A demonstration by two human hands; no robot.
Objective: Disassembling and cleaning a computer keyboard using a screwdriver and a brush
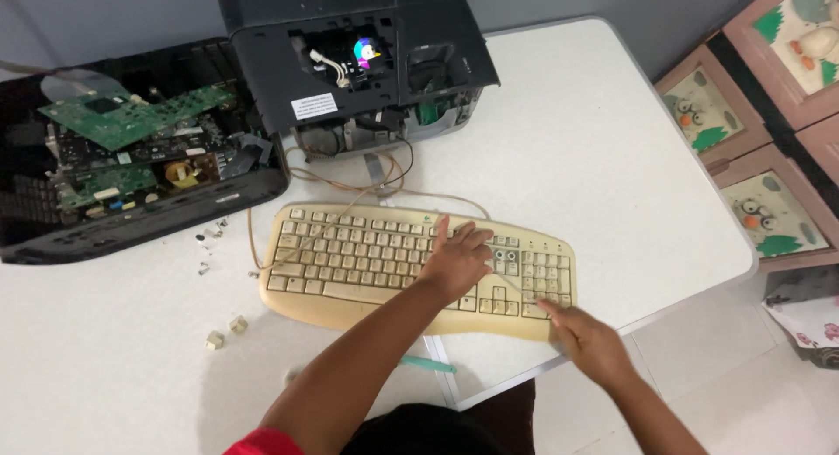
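- The keyboard (418,271), yellowed beige, lies flat on the white table (612,158), near the front edge and just in front of the opened black machine (358,57).
- The left hand (454,258) rests palm down on the middle of the keyboard, fingers spread and open across the keys, pressing rather than gripping.
- The right hand (587,337) sits at the keyboard's front right corner, its fingers curled against the edge; whether they are closed on the rim or only touching it, I cannot tell.
- The keyboard's cord (301,180) trails loosely from its back edge toward the black machine and over the left keys.
- As to progress, the keyboard looks whole: keys in their rows, casing closed, nothing pried up. By my judgement, work on it has barely started.
- The other gear is well along: the black machine has its cover off, and a second black housing (131,149) on the left lies open with green circuit boards (131,114) showing.
- Small loose parts (225,331) and screws (208,238) are scattered on the table left of the keyboard.
- A teal tool (428,364) lies near the table's front edge, partly hidden under the left forearm.
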